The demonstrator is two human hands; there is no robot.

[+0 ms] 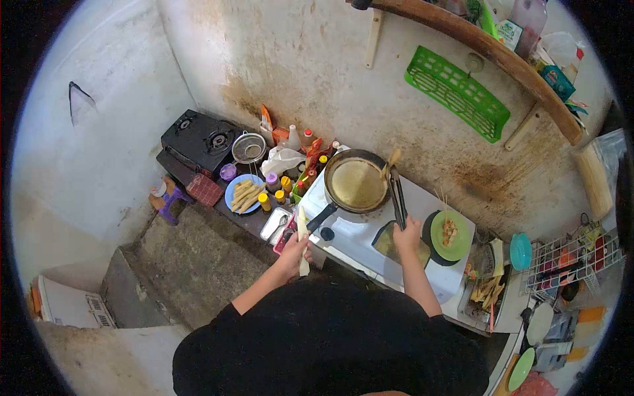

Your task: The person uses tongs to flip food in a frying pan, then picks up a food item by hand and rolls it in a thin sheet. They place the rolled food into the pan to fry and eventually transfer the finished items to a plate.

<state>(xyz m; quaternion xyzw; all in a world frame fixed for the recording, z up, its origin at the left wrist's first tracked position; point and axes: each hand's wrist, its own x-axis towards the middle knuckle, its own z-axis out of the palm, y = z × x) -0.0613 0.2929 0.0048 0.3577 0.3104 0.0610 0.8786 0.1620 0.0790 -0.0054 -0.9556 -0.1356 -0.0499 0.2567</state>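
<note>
A frying pan [357, 182] with a shiny layer of what looks like oil sits on the white stove [353, 234]. My left hand [291, 256] is closed around a long pale strip [302, 228], held upright left of the pan handle. Black tongs [397, 198] are gripped in my right hand [407, 235], their tips near a wooden utensil [391, 163] at the pan's right rim. Right of my right hand, a green plate [458, 245] holds skewered food [449, 231]. A blue plate [230, 195] to the left carries several pale, long pieces [247, 195].
Bottles and jars [281, 197] crowd the counter left of the stove. A black two-burner stove [201, 140] and a strainer [249, 147] stand farther left. At the right are a metal tray [481, 307] and a wire dish rack [561, 264]. A wooden-edged shelf [475, 43] hangs above.
</note>
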